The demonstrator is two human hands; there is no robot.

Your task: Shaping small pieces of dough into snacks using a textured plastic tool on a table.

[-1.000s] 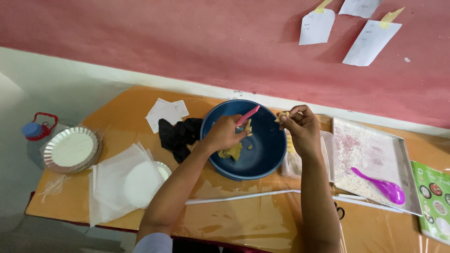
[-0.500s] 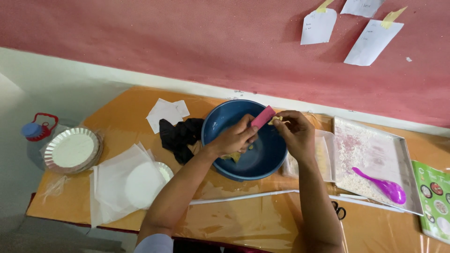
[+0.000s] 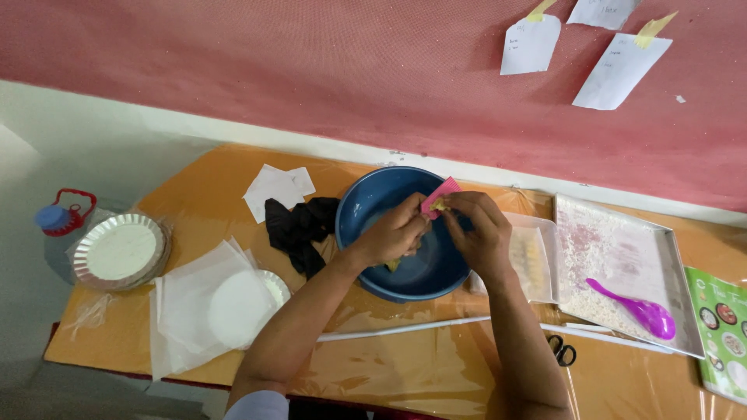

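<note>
Now I see both hands meet over the blue basin (image 3: 373, 204): left hand (image 3: 395, 233) and right hand (image 3: 481, 230) together pinch the pink scraper (image 3: 437, 196), lowered since a second ago.

A rough pink-red wall (image 3: 311, 70) with taped paper notes (image 3: 529, 45) rises behind the plastic-covered orange table (image 3: 405, 373).

Both forearms are bare from elbow to wrist, with no watch, bracelet or ring showing on the left hand (image 3: 393, 233) or the right hand (image 3: 482, 233). A short white sleeve (image 3: 257, 406) covers the left upper arm at the bottom edge of the view. No gloves are worn.
</note>
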